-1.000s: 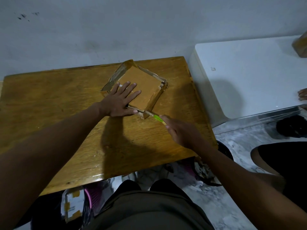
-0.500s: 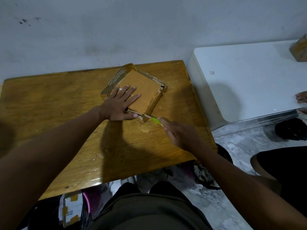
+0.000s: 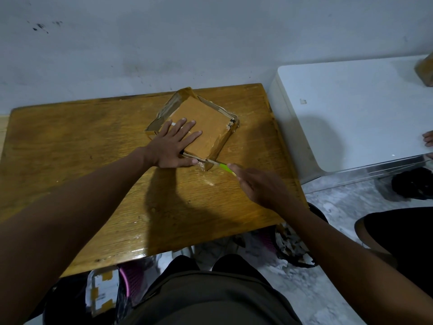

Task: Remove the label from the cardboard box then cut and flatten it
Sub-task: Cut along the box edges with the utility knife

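While your left hand [image 3: 174,146] lies flat with its fingers [image 3: 187,131] spread apart, palm down on the one cardboard box [image 3: 206,127], your thumb runs along the box's near edge. Your right hand [image 3: 260,186] is closed around the one cutter [image 3: 224,167], a thin tool with a bright green handle; its tip meets the near corner of the box, just beside your left thumb. How the blade sits in the cardboard is too small to tell.

That box is shallow and square, brown card with a matt top, turned so that one corner points toward you. Glossy clear tape wrinkles along its sides, and a small scrap of white label with black print clings near its right corner. It sits under your left fingers, toward the far right corner of the table [image 3: 77,160], whose top is varnished wood with a visible grain and a shine along the near edge.

Right of the table stands one smooth white cabinet [image 3: 351,109] with rounded corners. At its far right edge a second brown box [image 3: 425,69] is partly cut off, and another person's fingertips [image 3: 428,138] rest on the white surface. Below, the floor [image 3: 339,207] is pale and mottled.
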